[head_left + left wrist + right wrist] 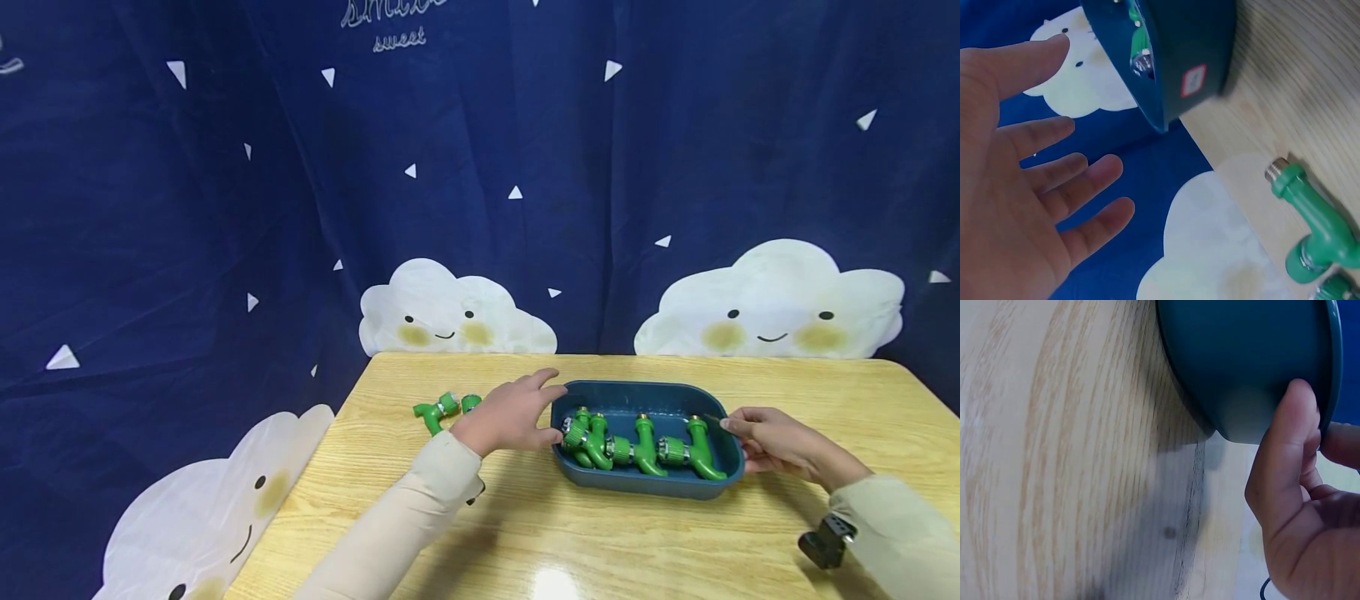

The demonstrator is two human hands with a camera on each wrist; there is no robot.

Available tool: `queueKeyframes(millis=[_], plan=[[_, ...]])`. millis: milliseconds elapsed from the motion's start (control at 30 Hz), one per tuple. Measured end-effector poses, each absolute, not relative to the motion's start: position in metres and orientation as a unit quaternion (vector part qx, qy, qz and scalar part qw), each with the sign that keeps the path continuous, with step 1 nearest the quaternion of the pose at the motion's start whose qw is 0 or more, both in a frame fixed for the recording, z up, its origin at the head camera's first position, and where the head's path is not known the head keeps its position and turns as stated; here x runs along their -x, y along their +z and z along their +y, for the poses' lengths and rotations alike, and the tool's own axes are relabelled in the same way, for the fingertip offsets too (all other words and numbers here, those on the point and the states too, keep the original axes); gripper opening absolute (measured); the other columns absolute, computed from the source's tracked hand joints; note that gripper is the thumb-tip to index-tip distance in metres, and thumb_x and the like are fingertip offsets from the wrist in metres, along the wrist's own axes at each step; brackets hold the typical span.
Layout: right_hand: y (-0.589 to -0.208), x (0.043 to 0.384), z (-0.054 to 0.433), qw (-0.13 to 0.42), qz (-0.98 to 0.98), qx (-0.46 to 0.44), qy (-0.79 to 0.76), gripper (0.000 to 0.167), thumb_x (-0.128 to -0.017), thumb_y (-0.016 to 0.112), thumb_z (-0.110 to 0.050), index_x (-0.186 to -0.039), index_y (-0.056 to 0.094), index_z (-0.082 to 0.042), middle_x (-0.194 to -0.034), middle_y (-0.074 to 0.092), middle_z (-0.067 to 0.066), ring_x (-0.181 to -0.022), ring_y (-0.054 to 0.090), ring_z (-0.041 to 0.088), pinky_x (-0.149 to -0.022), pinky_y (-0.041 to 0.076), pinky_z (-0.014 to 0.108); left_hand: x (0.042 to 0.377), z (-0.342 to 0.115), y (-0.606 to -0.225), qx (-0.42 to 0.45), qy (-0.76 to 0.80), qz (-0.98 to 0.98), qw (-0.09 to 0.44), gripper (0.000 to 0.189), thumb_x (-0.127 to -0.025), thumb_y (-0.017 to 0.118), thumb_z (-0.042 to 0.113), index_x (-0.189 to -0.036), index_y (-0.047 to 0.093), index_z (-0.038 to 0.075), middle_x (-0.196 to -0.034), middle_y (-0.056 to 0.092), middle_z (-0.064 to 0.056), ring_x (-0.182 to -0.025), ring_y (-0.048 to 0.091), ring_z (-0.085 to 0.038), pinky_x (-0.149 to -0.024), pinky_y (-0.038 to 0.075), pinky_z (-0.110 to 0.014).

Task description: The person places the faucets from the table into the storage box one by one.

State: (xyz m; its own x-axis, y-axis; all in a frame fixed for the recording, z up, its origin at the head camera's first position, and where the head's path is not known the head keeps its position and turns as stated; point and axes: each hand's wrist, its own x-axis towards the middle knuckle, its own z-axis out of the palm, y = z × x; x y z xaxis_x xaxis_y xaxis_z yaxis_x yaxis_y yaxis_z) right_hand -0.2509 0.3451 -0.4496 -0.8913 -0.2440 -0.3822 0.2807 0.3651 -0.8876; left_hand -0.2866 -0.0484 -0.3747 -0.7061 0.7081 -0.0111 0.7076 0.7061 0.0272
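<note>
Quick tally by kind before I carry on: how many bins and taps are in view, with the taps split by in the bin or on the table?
Dark blue bin: 1
Green taps in the bin: 4
Green taps on the table: 2 visible, one mostly behind the left hand
Total: 7 visible

Head looks forward, down; close wrist views share the tray (pixel 637 484).

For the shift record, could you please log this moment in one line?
left hand: spread, apart from blue tub; right hand: pinching tub's rim; in tub: green faucets; on table: more green faucets
</note>
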Motion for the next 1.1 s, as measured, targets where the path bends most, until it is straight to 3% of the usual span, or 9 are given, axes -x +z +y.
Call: queueKeyframes(millis=[200, 467, 1100], plan=[[-0.452, 0.250, 0.346, 0.234, 0.794, -0.011, -0.561, 0.027, -0.107, 0.039, -0.022, -0.109, 0.051, 0.003, -0.077, 0.058, -0.001, -0.066, 0.062, 0.008, -0.065, 0.059, 0.027, 0.284, -0.062, -0.372, -0.384, 0.002, 0.923, -0.008, 0.063, -0.092, 0.066, 0.044, -0.147, 0.048, 0.018, -0.159, 0.038, -0.006, -0.134, 0.054, -0.026, -0.104, 0.050, -0.042], [-0.452, 0.251, 0.347, 0.236, 0.791, -0.012, -0.565, 0.027, -0.107, 0.039, -0.022, -0.110, 0.051, 0.002, -0.078, 0.058, 0.000, -0.066, 0.063, 0.008, -0.065, 0.060, 0.027, 0.283, -0.079, -0.374, -0.372, 0.016, 0.928, -0.030, 0.060, -0.092, 0.066, 0.044, -0.144, 0.052, 0.018, -0.151, 0.045, -0.006, -0.119, 0.064, -0.024, -0.098, 0.053, -0.039], [-0.449, 0.250, 0.343, 0.226, 0.802, -0.030, -0.553, 0.028, -0.107, 0.037, -0.020, -0.111, 0.050, 0.005, -0.078, 0.059, 0.001, -0.067, 0.063, 0.010, -0.065, 0.060, 0.028, 0.292, -0.120, -0.382, -0.379, 0.052, 0.917, -0.112, 0.041, -0.092, 0.068, 0.029, -0.129, 0.065, 0.012, -0.137, 0.059, -0.007, -0.111, 0.066, -0.025, -0.092, 0.055, -0.040]])
